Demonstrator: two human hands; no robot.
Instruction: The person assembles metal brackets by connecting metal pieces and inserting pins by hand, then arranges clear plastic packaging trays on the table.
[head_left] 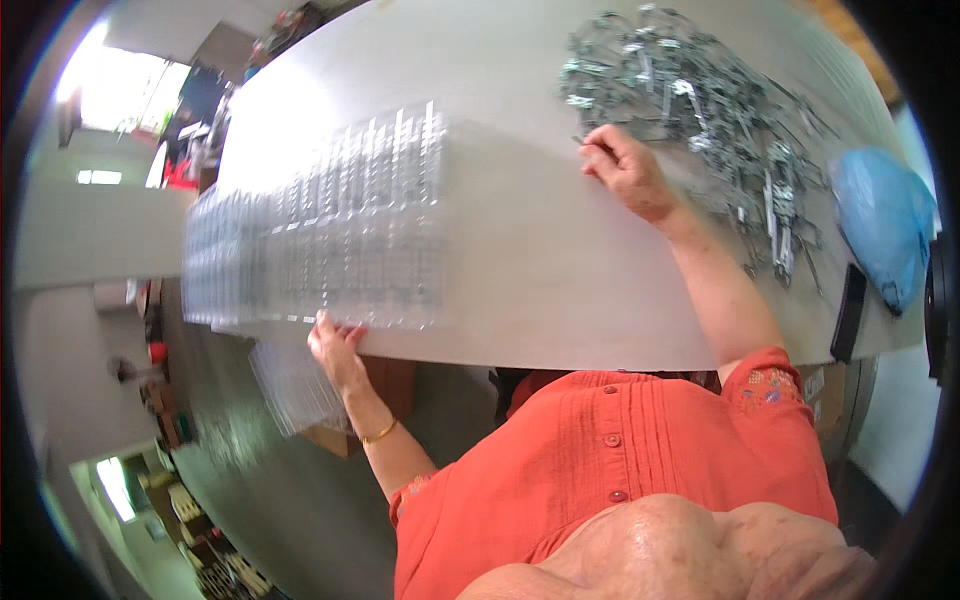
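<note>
One slip n R hand [632, 178], pinching a small pc [578, 140], could drop it; L hand [338, 352] at tray [345, 230] edge, can't tell grip.

Smooth pale-grey worktop [520, 250] beneath right fingers [607, 142]. Bulging blue plastic bag [885, 220] on it, well right of them. Flat black oblong object [849, 312] near bag, lower right of same fingers. Brown box [390, 385] under worktop edge, right of left fingers [322, 335]. Bright window [130, 90] far upper left of left fingers; shiny grey floor [250, 470] lower left.
</note>
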